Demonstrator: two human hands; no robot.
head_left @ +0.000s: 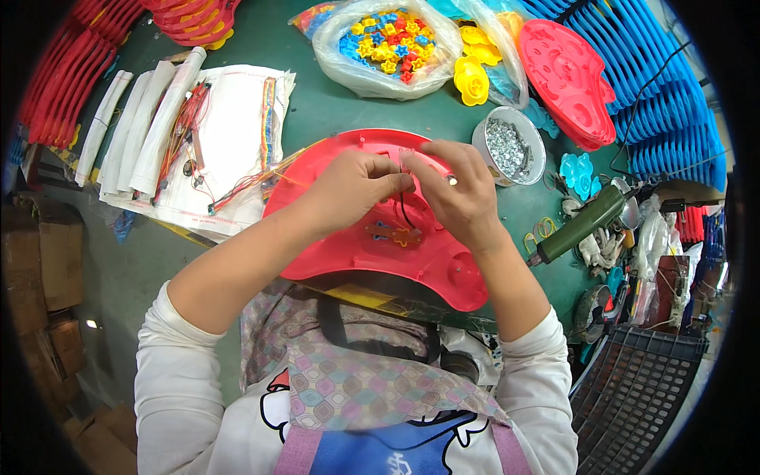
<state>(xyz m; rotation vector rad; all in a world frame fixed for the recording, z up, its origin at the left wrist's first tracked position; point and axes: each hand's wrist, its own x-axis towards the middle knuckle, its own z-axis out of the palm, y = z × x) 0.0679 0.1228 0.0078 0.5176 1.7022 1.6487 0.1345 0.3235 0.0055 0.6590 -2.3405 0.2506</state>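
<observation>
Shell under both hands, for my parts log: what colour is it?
The shell is red, seen best in the head view.

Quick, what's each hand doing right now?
Left hand: closed, seemingly pinching a black wire.
Right hand: partly curled over the red plastic piece; can't tell if it's holding anything.

Fisheye view under bright, diffuse illumination, framed by a black circular border. The white sleeves (178, 388) and pale sacks (233, 134) register brightest; the cardboard boxes (59, 265) at far left lie in shade. Small highlights mark the metal screws (508, 149) and the glossy red panel (317, 257). The dark crate (657, 339) bends toward the rim. Detail between the left hand (360, 182) and right hand (459, 190) appears soft, possibly from motion.
</observation>
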